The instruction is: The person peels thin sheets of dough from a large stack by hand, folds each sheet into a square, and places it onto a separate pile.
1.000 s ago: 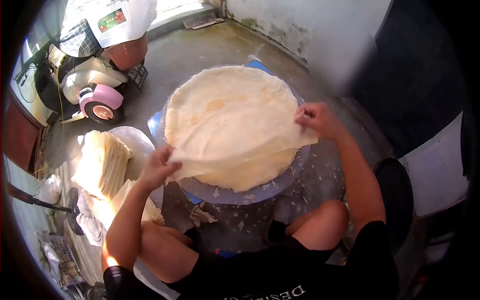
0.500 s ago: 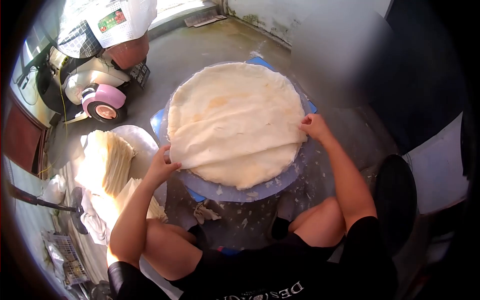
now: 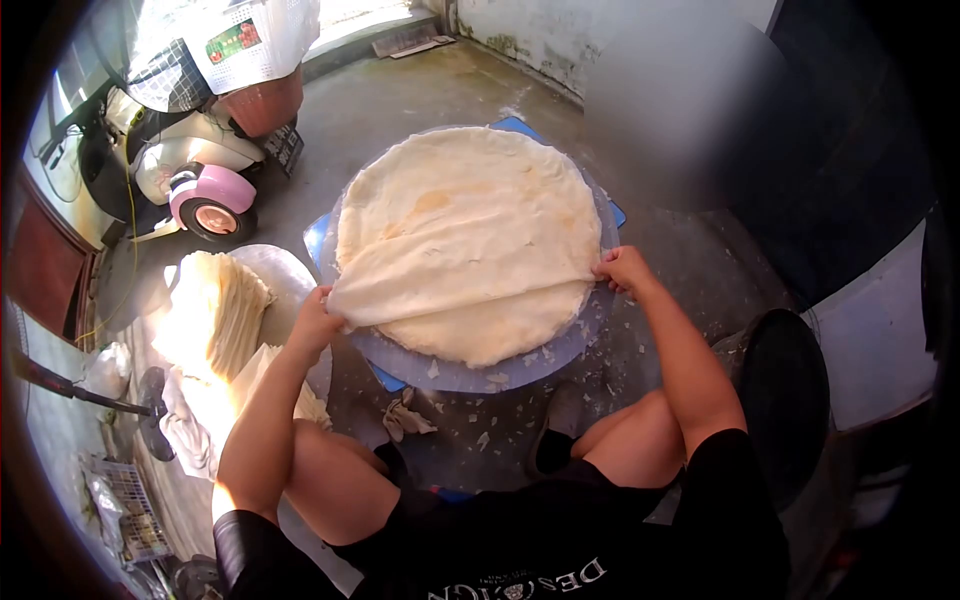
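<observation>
A pale, thin round sheet (image 3: 470,215) like dough lies on other pale layers on a round grey board (image 3: 440,375). Its near part is folded or bunched in a band running across the stack, and the lower layer (image 3: 490,325) shows in front of it. My left hand (image 3: 318,318) is closed on the sheet's left edge. At the right edge, the fingers of my right hand (image 3: 620,270) pinch the same sheet. Blue corners (image 3: 513,125) of something stick out from under the board.
To the left, a tall stack of folded pale sheets (image 3: 210,310) rests on another round board (image 3: 285,275). A pink-and-white scooter (image 3: 215,200) stands at upper left. Scraps and a crumpled cloth (image 3: 405,418) lie on the floor. A black round object (image 3: 785,400) is at right.
Both hands have shifted slightly, the left one up and to the left, the right one a little downward. The band of sheet between them now looks more wrinkled and drawn.
</observation>
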Action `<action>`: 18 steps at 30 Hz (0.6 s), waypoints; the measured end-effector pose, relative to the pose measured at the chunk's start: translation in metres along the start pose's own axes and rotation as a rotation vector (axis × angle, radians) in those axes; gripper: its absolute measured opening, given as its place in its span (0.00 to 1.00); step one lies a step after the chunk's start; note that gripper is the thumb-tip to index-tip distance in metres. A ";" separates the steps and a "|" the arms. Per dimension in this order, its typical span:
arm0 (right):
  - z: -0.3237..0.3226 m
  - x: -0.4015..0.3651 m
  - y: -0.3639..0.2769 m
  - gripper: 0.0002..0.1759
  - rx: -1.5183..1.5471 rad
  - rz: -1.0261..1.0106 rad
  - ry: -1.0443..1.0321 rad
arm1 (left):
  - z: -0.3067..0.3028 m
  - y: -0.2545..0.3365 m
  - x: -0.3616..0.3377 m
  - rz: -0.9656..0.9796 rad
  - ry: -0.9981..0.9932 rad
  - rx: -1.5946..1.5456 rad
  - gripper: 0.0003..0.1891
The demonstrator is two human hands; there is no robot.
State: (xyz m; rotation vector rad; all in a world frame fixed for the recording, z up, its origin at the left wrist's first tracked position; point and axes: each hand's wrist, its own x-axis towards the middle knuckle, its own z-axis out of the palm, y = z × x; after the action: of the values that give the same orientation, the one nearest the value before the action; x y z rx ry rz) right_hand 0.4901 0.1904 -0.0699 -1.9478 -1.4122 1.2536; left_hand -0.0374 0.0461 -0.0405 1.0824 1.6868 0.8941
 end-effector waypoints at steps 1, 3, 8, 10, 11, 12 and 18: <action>0.002 0.000 0.001 0.13 0.004 -0.007 0.016 | -0.004 -0.004 0.003 0.001 0.001 0.001 0.33; 0.003 0.000 0.001 0.13 0.006 -0.015 0.033 | -0.010 -0.010 0.007 -0.015 -0.019 -0.146 0.35; 0.004 -0.004 -0.001 0.13 -0.006 -0.011 0.047 | -0.014 -0.002 -0.004 -0.116 -0.097 -0.248 0.29; 0.003 -0.003 0.001 0.13 -0.013 0.007 0.033 | -0.014 0.001 -0.006 -0.148 -0.148 -0.258 0.29; 0.002 -0.002 0.001 0.13 -0.021 0.025 0.018 | -0.013 0.002 -0.007 -0.160 -0.148 -0.247 0.28; 0.000 -0.003 0.000 0.13 -0.022 0.024 0.018 | -0.013 0.004 -0.009 -0.173 -0.148 -0.236 0.27; -0.004 0.004 0.002 0.07 0.281 -0.085 0.085 | -0.017 -0.005 -0.008 -0.098 -0.144 -0.288 0.28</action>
State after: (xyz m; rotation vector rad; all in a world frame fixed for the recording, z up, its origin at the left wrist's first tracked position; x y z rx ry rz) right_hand 0.4950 0.1944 -0.0709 -1.7138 -1.1920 1.2404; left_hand -0.0531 0.0354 -0.0366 0.8417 1.4298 0.9393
